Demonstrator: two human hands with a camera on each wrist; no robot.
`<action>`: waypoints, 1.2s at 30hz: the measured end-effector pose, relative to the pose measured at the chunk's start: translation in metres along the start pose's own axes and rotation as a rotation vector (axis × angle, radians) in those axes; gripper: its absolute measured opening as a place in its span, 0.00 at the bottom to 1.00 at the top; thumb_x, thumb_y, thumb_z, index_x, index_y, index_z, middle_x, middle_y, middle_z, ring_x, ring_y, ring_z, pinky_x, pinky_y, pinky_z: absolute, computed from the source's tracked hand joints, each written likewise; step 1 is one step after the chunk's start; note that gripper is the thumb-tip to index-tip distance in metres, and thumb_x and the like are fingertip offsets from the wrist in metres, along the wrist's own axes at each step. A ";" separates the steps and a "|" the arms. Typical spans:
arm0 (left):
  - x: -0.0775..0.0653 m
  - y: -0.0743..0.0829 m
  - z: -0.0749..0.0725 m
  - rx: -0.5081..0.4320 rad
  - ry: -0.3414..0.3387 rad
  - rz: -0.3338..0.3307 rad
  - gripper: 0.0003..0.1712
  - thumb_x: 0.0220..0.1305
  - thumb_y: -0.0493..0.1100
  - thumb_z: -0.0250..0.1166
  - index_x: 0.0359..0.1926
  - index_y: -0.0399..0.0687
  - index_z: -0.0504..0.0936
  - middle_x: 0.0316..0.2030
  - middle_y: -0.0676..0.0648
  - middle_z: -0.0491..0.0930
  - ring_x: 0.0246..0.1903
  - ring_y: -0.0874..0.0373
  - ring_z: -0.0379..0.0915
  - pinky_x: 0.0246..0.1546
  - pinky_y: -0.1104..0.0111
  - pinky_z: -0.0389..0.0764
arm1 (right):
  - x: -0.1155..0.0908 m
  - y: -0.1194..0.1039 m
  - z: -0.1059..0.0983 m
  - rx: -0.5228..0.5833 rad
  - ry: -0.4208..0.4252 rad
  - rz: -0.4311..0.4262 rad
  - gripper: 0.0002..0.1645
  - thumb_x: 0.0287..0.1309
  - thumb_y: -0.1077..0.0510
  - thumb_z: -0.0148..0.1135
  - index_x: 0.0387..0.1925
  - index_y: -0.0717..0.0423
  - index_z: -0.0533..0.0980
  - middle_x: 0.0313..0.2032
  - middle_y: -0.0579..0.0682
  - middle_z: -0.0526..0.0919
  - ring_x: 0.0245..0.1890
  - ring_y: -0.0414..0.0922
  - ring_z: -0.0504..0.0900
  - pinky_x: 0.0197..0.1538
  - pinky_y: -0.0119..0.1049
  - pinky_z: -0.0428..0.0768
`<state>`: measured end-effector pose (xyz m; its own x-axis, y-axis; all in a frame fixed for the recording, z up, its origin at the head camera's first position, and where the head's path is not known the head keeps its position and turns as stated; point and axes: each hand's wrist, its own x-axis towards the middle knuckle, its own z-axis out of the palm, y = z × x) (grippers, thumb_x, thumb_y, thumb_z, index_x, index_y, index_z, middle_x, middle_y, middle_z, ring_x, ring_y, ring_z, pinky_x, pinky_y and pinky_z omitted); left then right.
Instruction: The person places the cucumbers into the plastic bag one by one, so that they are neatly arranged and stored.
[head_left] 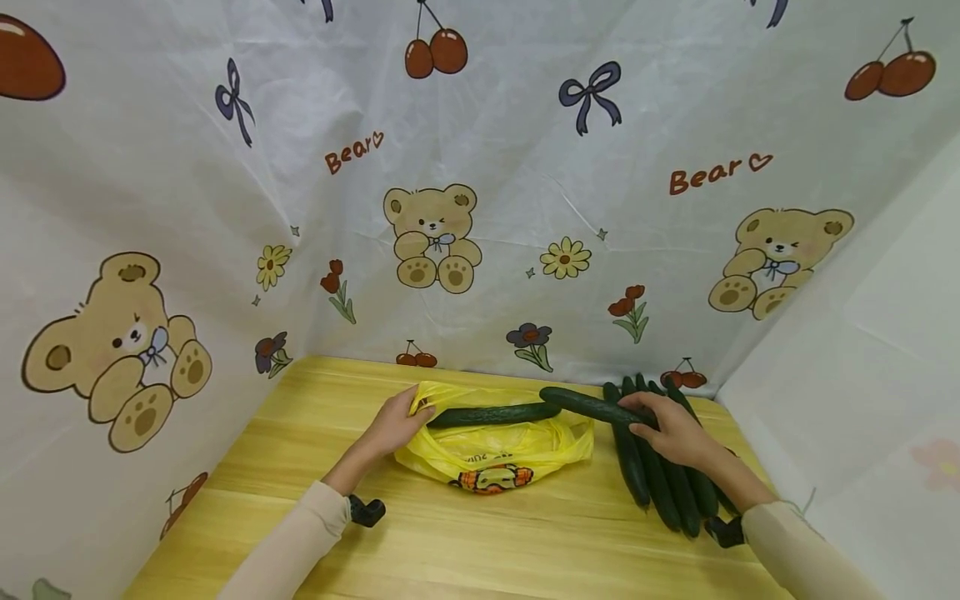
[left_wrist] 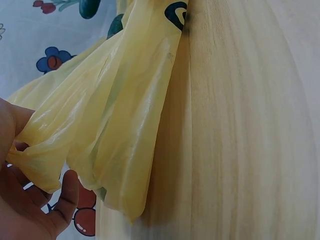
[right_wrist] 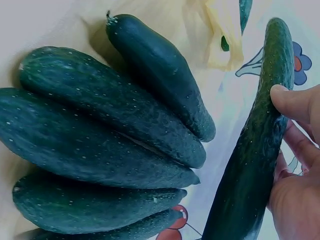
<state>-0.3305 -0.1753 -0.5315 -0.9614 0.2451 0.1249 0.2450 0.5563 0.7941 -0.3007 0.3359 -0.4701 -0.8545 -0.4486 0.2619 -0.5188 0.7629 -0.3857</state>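
A yellow plastic bag (head_left: pixel 480 475) with a printed cartoon lies on the table, its mouth spread wide. My left hand (head_left: pixel 401 421) pinches the bag's left edge; the left wrist view shows the gathered plastic (left_wrist: pixel 45 155) between the fingers. One dark green cucumber (head_left: pixel 491 415) lies in the bag mouth. My right hand (head_left: pixel 671 429) grips another cucumber (right_wrist: pixel 255 140) around its side, raised above the table. Its far end (head_left: pixel 558 397) reaches over the bag's right side. Beneath and beside the right hand, several cucumbers (right_wrist: pixel 110 115) lie side by side in a pile.
The wooden table (head_left: pixel 450 550) has cloth walls (head_left: pixel 510 150) with bears, bows and cherries at its back and left. A plain white wall (head_left: pixel 877 400) stands close on the right of the cucumber pile. Dark wrist-worn devices (head_left: pixel 367 511) sit below both wrists.
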 end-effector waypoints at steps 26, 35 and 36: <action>-0.003 -0.001 0.002 -0.032 -0.004 -0.052 0.43 0.82 0.50 0.62 0.84 0.34 0.55 0.82 0.31 0.58 0.82 0.32 0.54 0.79 0.37 0.62 | 0.027 -0.019 0.017 -0.003 -0.068 -0.079 0.22 0.67 0.67 0.71 0.61 0.57 0.82 0.57 0.54 0.88 0.58 0.58 0.86 0.61 0.58 0.83; -0.002 -0.002 0.002 -0.033 -0.003 -0.025 0.43 0.82 0.50 0.62 0.83 0.34 0.55 0.81 0.31 0.61 0.80 0.32 0.59 0.78 0.38 0.66 | 0.043 -0.032 0.033 0.000 -0.069 -0.104 0.21 0.68 0.65 0.71 0.61 0.56 0.82 0.58 0.53 0.88 0.55 0.56 0.83 0.60 0.58 0.82; -0.002 -0.002 0.002 -0.037 -0.007 -0.022 0.42 0.82 0.50 0.62 0.83 0.34 0.56 0.80 0.31 0.64 0.78 0.33 0.65 0.75 0.39 0.70 | 0.044 -0.034 0.034 0.003 -0.068 -0.107 0.22 0.68 0.65 0.72 0.61 0.56 0.82 0.58 0.53 0.88 0.55 0.56 0.83 0.60 0.58 0.82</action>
<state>-0.3283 -0.1749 -0.5343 -0.9656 0.2390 0.1026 0.2185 0.5316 0.8183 -0.3221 0.2744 -0.4761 -0.7941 -0.5577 0.2415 -0.6070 0.7078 -0.3614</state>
